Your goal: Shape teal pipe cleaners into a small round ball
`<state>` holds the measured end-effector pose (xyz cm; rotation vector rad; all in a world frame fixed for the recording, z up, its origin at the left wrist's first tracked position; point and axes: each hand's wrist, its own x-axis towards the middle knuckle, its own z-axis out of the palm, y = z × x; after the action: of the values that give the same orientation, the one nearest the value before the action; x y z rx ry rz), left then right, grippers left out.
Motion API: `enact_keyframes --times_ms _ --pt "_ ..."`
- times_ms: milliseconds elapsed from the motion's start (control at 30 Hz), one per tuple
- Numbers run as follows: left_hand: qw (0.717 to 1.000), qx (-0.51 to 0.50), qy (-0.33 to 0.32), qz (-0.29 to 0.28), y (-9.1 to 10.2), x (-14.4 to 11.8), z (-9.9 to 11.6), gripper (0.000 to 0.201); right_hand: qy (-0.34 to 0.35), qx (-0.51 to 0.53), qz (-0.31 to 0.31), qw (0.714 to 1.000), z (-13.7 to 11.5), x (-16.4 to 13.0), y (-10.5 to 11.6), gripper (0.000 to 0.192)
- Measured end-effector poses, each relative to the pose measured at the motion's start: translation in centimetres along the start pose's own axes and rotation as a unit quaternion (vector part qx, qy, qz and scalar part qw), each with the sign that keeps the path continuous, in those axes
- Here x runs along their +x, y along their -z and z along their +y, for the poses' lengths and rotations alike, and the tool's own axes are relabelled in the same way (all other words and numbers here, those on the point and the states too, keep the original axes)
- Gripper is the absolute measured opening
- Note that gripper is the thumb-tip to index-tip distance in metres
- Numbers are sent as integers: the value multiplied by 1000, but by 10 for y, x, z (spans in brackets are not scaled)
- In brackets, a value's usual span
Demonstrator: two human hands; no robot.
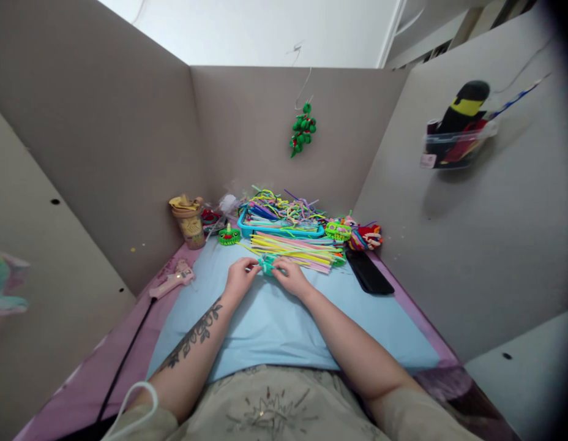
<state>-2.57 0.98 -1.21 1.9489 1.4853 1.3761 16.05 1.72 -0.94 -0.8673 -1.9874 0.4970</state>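
My left hand and my right hand meet over the light blue mat. Both pinch a small teal pipe-cleaner piece between their fingertips. Just beyond it lies a loose bundle of yellow, pink and green pipe cleaners. Behind that, a blue tray holds a tangle of many more colours. A tattoo runs along my left forearm.
A pink glue gun with a black cord lies at the left. A beige cup stands at the back left. A black flat object rests to the right. Small finished green figures sit near the tray. Grey partition walls enclose the desk; a green ornament hangs behind.
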Motion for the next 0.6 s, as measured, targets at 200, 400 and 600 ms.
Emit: enact_keyframes --times_ms 200,400,600 --pt "999 0 24 46 1 -1 11 20 26 -14 13 999 -5 -1 -5 10" --pt "999 -3 18 46 2 -2 12 22 37 -34 0 999 -6 -2 -7 10" --pt "1000 7 13 16 1 -2 8 20 42 -53 -5 998 -4 -3 -8 10"
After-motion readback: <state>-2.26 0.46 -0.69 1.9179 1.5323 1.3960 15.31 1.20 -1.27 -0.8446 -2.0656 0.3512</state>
